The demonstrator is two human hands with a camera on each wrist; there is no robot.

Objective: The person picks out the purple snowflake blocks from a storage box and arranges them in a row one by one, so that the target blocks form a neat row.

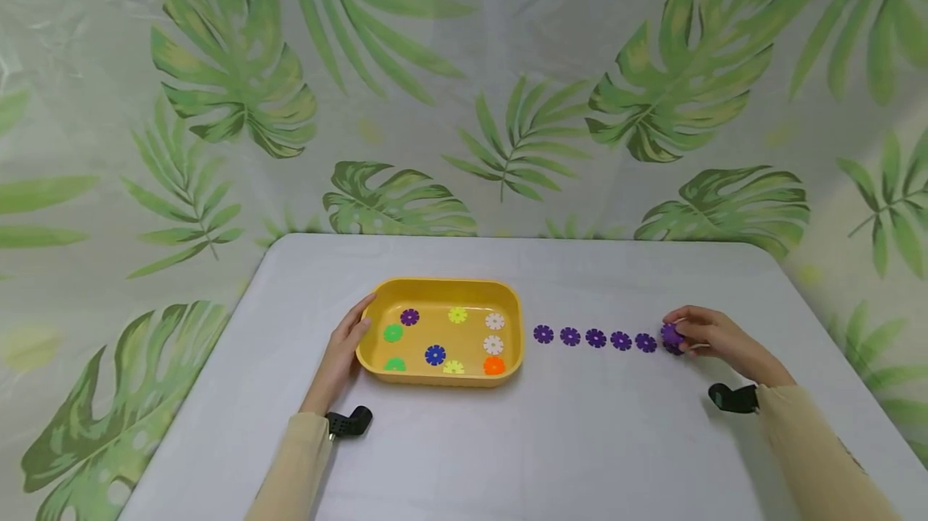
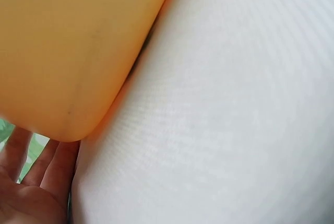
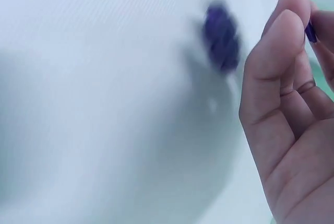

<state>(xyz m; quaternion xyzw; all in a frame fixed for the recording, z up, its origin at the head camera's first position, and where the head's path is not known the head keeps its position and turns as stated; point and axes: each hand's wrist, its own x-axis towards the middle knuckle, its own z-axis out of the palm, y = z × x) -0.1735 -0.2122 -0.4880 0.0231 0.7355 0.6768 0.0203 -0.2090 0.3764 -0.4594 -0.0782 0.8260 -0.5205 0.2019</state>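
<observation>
A yellow tray (image 1: 442, 289) holds several flower-shaped plastic discs, among them a purple disc (image 1: 409, 317), a blue disc (image 1: 435, 355) and an orange disc (image 1: 494, 365). Against the tray's left end rests my left hand (image 1: 339, 356), its fingers fairly straight along the outer wall, as the left wrist view also shows. My right hand (image 1: 725, 344) pinches a purple flower-shaped disc (image 1: 672, 333) between thumb and fingers, raised above the table. Just under it lies another purple disc (image 3: 221, 38), blurred in the right wrist view, partly covered by the held one in the head view.
Several purple discs (image 1: 596, 338) lie in a row running right from the tray. The white table (image 1: 580, 440) ends at a leaf-patterned cloth (image 1: 507, 62) behind. A black wrist camera (image 1: 350, 422) is strapped on the left wrist, another black camera (image 1: 732, 398) on the right.
</observation>
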